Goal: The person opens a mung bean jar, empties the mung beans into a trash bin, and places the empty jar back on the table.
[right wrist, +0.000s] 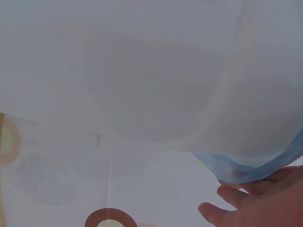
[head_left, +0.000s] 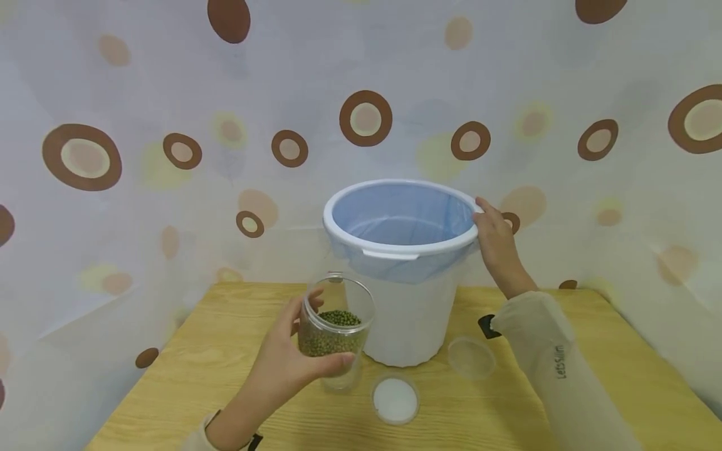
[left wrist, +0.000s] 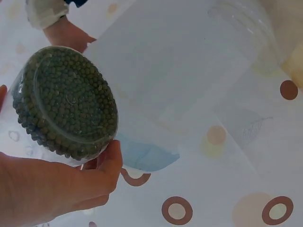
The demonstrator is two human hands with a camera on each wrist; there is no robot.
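A clear plastic jar [head_left: 336,338], partly filled with green mung beans [head_left: 340,317], is in my left hand [head_left: 290,360], thumb across the near side and fingers around the back. The left wrist view shows the beans [left wrist: 71,97] through the jar's base. To its right a white trash bin [head_left: 408,313] stands on the table, lined with a blue plastic bag [head_left: 403,216]. My right hand [head_left: 499,244] holds the right side of the bin's rim; in the right wrist view, some fingers [right wrist: 232,196] lie beside the blue liner and others are partly hidden.
On the wooden table [head_left: 225,332], a clear round lid [head_left: 471,357] lies right of the bin's base. A small round white-topped item [head_left: 395,399] sits in front of the bin. Behind the table hangs a pale covering [head_left: 316,75] with brown circles.
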